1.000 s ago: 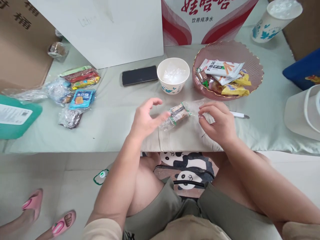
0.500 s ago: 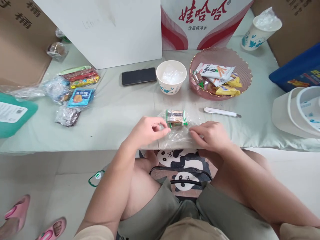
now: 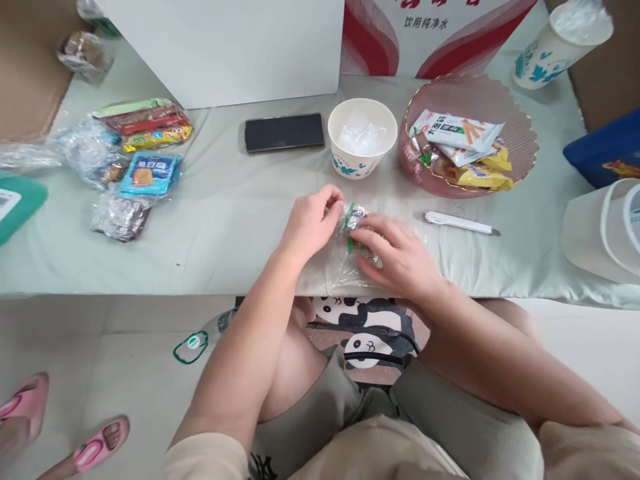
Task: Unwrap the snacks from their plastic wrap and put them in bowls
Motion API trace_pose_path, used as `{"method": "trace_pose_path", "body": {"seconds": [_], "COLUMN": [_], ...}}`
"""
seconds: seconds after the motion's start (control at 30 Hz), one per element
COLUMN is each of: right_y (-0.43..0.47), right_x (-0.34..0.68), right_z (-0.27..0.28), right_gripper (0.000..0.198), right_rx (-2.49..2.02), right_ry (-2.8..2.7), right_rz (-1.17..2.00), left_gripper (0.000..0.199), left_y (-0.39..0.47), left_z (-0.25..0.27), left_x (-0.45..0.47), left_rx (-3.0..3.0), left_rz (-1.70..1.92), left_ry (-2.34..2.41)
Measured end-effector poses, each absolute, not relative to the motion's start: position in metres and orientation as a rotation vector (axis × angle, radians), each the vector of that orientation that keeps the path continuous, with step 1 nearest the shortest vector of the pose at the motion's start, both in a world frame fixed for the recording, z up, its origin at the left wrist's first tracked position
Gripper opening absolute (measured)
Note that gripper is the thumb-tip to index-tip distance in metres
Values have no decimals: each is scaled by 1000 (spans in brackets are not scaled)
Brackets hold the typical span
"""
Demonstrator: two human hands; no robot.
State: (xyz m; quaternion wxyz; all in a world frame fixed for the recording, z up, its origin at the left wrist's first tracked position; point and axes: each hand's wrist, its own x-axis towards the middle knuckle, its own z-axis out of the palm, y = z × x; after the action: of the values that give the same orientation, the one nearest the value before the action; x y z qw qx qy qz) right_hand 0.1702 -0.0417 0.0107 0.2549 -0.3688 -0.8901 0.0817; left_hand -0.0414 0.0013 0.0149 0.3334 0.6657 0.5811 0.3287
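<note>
On the cloth-covered table a small wrapped snack [image 3: 356, 217] with green-edged packaging lies on clear plastic film [image 3: 345, 270], with another snack piece partly hidden beneath. Thumb and fingers of my left hand [image 3: 315, 220] are pinched together at the film's upper left edge, beside the snack. From the right, my right hand [image 3: 400, 257] reaches over the snacks, its fingers apart and resting on them, covering much of them. A white paper cup [image 3: 355, 160] with crumpled clear plastic inside stands just beyond my hands.
A pink bowl [image 3: 525, 153] of snack packets stands behind a white utility knife [image 3: 460, 222]. A phone [image 3: 285, 133] lies left of the cup. Packaged snacks [image 3: 150, 175] are piled at left. White tubs [image 3: 585, 233] stand at right. Another person's feet in pink slippers [image 3: 103, 443] show lower left.
My left hand has moved up to the film's upper left edge. My right hand has moved left onto the snacks, which now sit tilted. The view has shifted slightly.
</note>
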Motion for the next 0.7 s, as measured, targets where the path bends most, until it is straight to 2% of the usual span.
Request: {"method": "trace_pose_path", "body": {"seconds": [0.03,0.13,0.17,0.27,0.4,0.57,0.7], "right_y": [-39,-29,-26,-16,-4,3,6], "right_x": [169,172,174,179,179,176,171], "right_z": [8,5,5,12,26,37,37], "right_gripper": [38,55,60,67,69,55,57], "right_rx": [-1067,-1240,-1282,-1381,-1452,-1629,-1682], "right_ry": [-2448,-2468,-2469,-2476,-2482,-2498,-2544], "right_rz": [234,276,297,373,407,59,30], "left_gripper": [11,33,33,5,16,16,16], "left_y": [2,1,1,3,5,9,9], "left_z": [16,18,17,15,15,17,14], "left_x": [-41,-43,-43,-42,-31,-19,-16], "left_rx": [1725,1671,1638,1531,1322,942,949], "left_rz": [866,732,677,682,845,853,803], "left_ry": [1533,1518,1507,1466,1352,1319,1443]}}
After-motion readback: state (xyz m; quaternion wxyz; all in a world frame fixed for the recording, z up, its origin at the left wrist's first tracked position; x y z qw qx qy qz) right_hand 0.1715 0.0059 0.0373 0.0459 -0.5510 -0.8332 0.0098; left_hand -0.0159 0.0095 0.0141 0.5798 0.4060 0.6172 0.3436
